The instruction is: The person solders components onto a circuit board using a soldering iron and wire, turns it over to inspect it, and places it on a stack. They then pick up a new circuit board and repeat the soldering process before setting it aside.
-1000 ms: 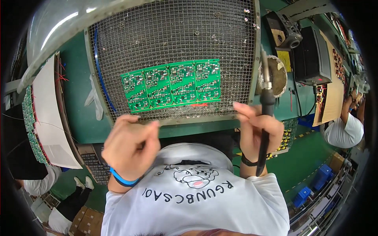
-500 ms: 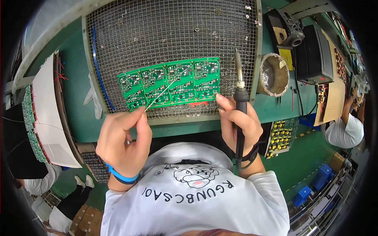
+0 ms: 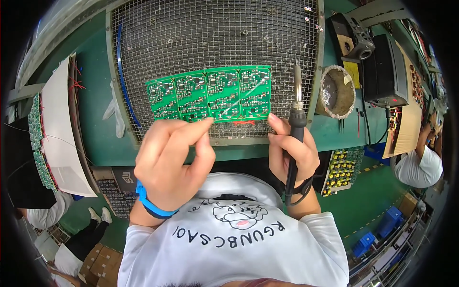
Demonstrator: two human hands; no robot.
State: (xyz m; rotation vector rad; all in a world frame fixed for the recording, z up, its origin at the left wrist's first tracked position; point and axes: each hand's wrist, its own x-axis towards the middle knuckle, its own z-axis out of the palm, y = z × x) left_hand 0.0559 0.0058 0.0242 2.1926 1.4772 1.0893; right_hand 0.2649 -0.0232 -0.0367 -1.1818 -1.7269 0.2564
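A green circuit board [image 3: 225,103] made of several joined sections lies over the wire mesh, covered in small components. A thin silvery solder wire [image 3: 245,96] slants across its right part, from near the fingertips of my left hand [image 3: 174,160]. That hand is closed in a pinch at the board's near edge. My right hand [image 3: 294,155] grips a soldering iron [image 3: 297,119] with a black handle, its metal tip pointing away from me, right of the board. The thumb and forefinger of this hand are at the board's near right corner.
A metal-framed mesh [image 3: 210,33] covers the work spot on a green table [image 3: 91,115]. To the right stand a round, crusted pot [image 3: 336,93], an iron holder [image 3: 351,38] and a black box [image 3: 385,71]. White sheets [image 3: 60,129] stand at left. Other people sit on both sides.
My left hand has moved right along the board's near edge, carrying the solder wire from the middle sections to the right ones. My right hand stays at the corner with the iron.
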